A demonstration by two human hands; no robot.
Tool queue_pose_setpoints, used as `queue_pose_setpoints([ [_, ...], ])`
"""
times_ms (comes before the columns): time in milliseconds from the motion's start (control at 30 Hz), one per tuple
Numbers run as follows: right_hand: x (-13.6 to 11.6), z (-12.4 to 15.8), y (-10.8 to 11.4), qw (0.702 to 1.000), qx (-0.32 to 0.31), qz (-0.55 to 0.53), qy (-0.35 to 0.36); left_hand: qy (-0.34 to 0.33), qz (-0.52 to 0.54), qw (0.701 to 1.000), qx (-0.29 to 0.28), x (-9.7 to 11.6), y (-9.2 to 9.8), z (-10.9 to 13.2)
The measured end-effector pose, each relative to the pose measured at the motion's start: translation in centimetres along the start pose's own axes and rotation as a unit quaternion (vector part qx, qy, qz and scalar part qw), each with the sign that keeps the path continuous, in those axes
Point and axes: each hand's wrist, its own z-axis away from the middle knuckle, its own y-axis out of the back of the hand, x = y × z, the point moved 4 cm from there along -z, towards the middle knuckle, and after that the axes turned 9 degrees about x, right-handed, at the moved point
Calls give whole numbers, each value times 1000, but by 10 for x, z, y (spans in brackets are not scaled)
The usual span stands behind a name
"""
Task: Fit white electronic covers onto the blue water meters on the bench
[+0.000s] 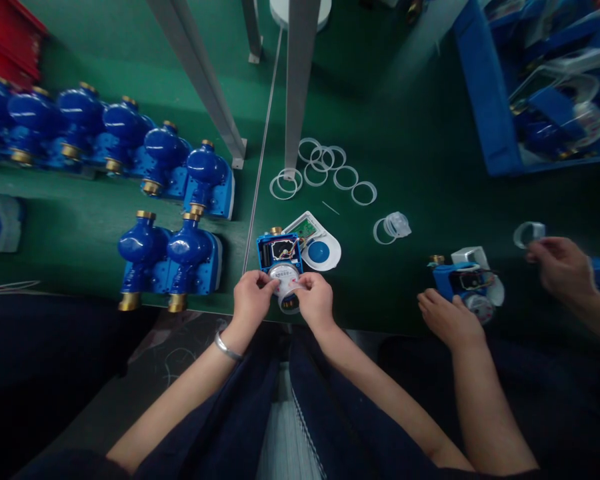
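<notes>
My left hand (251, 298) and my right hand (315, 300) meet at the near edge of the green table (410, 167). Both pinch a round white dial part (285, 279) on an open blue water meter (279, 252). The meter's white lid (316, 244), with a green circuit board and a blue button, lies tipped open just behind my right hand. Wires show inside the blue housing. A silver bracelet sits on my left wrist.
Finished blue meters (170, 257) with brass ends stand in rows at left. Several clear plastic rings (325, 170) and a clear cap (396, 225) lie behind the meter. A co-worker's hands (447, 319) hold another meter at right. A blue bin (490, 100) stands far right; metal posts (300, 73) rise behind.
</notes>
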Motion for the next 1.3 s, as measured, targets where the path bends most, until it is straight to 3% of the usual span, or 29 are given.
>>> queue_pose_setpoints([
  [100,0,1,0,1000,0,-8,-7,12,14,1000,4,0,1,1],
  [367,1,2,2,1000,9,1,-15,-31,1,999,27,4,1,7],
  [600,5,0,4,999,-5,-5,-37,-207,25,978,29,9,-3,9],
  [767,8,-8,5,993,-85,-47,-72,-268,-9,963,-5,11,-4,10],
  [900,11,-17,12,988,-132,-19,-73,-311,-26,950,-29,13,-5,14],
  [1167,-6,-23,15,986,-164,40,-3,-338,-71,937,-59,15,-6,17],
  [1300,-10,-21,15,973,-227,30,-39,-352,-99,929,-52,14,-9,19],
])
